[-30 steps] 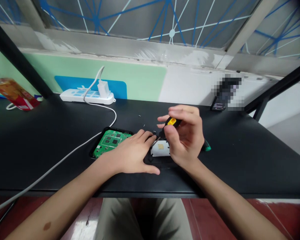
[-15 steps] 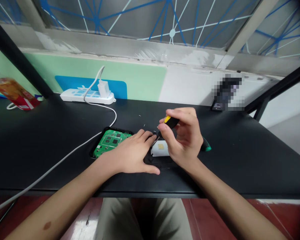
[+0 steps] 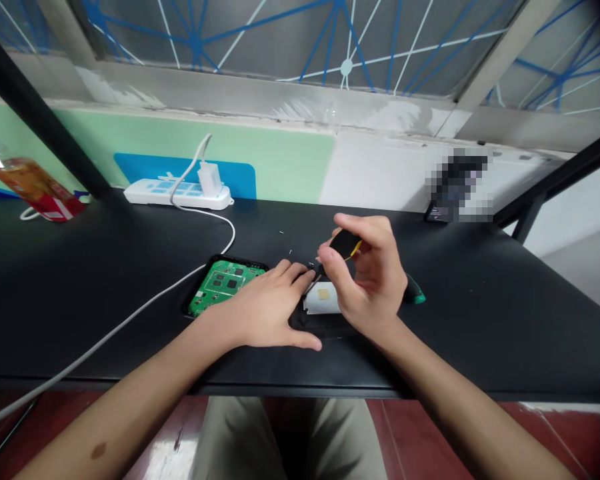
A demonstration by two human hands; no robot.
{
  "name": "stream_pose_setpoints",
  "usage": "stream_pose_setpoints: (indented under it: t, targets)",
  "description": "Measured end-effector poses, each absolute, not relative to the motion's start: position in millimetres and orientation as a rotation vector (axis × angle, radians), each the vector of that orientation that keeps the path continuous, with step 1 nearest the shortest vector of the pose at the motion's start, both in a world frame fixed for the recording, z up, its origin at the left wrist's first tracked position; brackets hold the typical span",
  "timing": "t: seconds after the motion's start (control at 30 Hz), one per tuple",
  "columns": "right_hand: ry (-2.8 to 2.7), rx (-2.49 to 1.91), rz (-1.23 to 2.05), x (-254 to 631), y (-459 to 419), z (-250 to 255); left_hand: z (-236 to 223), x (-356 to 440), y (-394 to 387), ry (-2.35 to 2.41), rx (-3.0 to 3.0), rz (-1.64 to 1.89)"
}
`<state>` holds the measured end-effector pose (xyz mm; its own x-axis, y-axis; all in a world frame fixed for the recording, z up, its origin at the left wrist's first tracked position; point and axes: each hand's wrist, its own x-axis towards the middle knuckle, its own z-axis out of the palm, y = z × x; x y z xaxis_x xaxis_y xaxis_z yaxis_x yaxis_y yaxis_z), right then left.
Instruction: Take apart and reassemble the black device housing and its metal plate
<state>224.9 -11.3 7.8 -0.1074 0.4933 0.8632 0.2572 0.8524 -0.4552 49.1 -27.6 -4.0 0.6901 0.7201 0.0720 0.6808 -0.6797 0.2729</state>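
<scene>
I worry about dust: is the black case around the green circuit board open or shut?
Open: the green circuit board shows bare within the rim of the black case, beside the left hand.

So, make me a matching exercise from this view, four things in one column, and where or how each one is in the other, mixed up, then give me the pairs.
Things
1. Screwdriver
2. Circuit board
3. White plug
4. Left hand

Places and states
A. Palm down, beside the white plate
B. Held in the right hand
C. Upright in the power strip
D. Green, inside a black casing

Right pairs: 1-B, 2-D, 3-C, 4-A
</scene>
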Motion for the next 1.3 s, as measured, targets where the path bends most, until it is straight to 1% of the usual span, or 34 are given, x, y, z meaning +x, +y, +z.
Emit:
stream_pose_setpoints:
  t: [0.17,0.5,0.8,0.97,1.3]
  targets:
    - [-1.689,-0.623,0.337,224.1,-10.3,4.0,-4.9,48.6,-27.6,1.126,2.703,0.278]
    - [-1.389,-0.732,0.376,242.8,16.3,5.3,-2.8,48.2,-29.9,1.201,2.59,0.156]
    - [-1.125,-0.897,0.49,258.8,45.3,0.2,-5.4,45.9,-28.0,1.133,2.607,0.263]
    - [-1.089,-0.949,0.534,263.2,51.1,-2.8,-5.1,44.5,-27.5,1.108,2.613,0.295]
    - [-1.117,-0.971,0.599,261.7,58.3,-11.6,3.4,45.0,-29.2,1.149,2.587,0.187]
